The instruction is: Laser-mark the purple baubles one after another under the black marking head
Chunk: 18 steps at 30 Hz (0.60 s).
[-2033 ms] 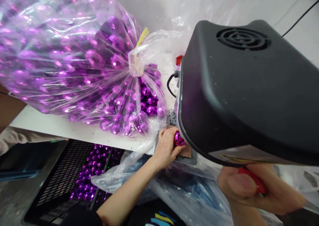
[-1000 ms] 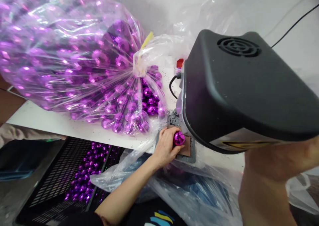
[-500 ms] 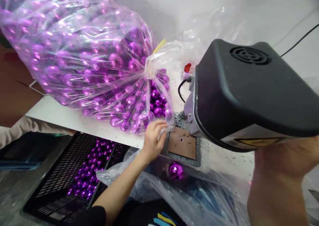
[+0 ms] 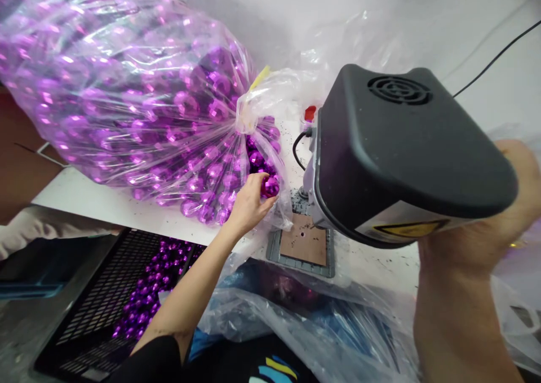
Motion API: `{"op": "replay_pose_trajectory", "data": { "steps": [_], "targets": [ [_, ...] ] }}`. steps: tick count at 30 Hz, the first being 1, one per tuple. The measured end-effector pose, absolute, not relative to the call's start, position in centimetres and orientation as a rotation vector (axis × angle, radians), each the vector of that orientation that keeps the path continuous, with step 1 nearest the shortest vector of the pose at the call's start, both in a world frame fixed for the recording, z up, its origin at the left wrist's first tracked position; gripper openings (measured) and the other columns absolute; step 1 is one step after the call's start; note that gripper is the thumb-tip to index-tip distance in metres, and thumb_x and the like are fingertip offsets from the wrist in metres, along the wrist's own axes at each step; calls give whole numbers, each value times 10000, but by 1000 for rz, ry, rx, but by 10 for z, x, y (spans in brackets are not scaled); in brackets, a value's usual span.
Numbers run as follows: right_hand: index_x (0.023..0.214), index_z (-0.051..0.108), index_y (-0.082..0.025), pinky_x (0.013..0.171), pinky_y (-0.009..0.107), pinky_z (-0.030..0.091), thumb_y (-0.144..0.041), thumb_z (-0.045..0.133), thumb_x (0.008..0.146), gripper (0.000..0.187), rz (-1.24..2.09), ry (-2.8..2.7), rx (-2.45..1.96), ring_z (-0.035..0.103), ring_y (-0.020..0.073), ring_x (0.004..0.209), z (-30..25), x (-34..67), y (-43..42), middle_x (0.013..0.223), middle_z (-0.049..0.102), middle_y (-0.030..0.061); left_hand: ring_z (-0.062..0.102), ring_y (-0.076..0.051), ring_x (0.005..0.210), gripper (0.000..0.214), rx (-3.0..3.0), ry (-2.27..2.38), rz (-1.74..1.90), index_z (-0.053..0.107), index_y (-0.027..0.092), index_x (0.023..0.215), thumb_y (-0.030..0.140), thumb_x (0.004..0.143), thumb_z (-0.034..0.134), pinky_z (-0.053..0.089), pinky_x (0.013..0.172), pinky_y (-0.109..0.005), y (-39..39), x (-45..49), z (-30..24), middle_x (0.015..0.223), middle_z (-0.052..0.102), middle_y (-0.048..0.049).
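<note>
At the open side of a clear plastic bag (image 4: 147,107) of shiny purple faceted balls, my left hand (image 4: 249,203) has its thumb and fingers round one purple ball (image 4: 269,187). More balls lie right behind it in the opening. My right hand (image 4: 507,203) is at the right end of a black machine head (image 4: 406,157); the housing hides its fingers, so its grip cannot be made out. Beneath the head's front, a brown plate (image 4: 303,248) with a small dark hole lies on a grey base (image 4: 329,267), to the right of my left hand.
Below the white table (image 4: 127,201), at left, stands a black mesh crate (image 4: 93,293) holding many purple balls. Clear plastic sheeting (image 4: 253,315) drapes along the front edge. Another person's sleeve (image 4: 54,228) shows at far left. A black cable (image 4: 499,56) runs along the wall.
My left hand has moved up from beside the brown plate to the bag's opening and taken hold of a ball. The loose ball before the plate has dropped from clear sight.
</note>
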State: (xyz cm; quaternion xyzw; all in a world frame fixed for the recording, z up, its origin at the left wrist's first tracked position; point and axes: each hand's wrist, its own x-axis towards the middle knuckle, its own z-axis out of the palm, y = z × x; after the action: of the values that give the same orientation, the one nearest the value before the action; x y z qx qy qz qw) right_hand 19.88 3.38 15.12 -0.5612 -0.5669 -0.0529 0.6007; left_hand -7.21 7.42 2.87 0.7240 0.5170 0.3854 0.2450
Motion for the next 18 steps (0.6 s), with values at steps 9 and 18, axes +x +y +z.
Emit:
{"op": "replay_pose_trajectory", "data": {
  "steps": [9,18],
  "targets": [
    [806,547,-92,649,219,273,-527,480,942,461,-80,-1310,-1195,331,0,629,152,196,35,660,392,-23,734,-197,768,508,662,753,879,562,204,1173,461,790,776,558,662,-275,2,-55,21,938,693,-46],
    [793,507,-88,613,209,283,-628,462,923,557,-28,-1290,-1224,350,1,576,155,191,32,601,357,-38,600,-237,1117,457,1447,1185,1022,594,213,1249,431,864,710,455,1007,-379,-2,-25,-16,1194,665,-59]
  ]
}}
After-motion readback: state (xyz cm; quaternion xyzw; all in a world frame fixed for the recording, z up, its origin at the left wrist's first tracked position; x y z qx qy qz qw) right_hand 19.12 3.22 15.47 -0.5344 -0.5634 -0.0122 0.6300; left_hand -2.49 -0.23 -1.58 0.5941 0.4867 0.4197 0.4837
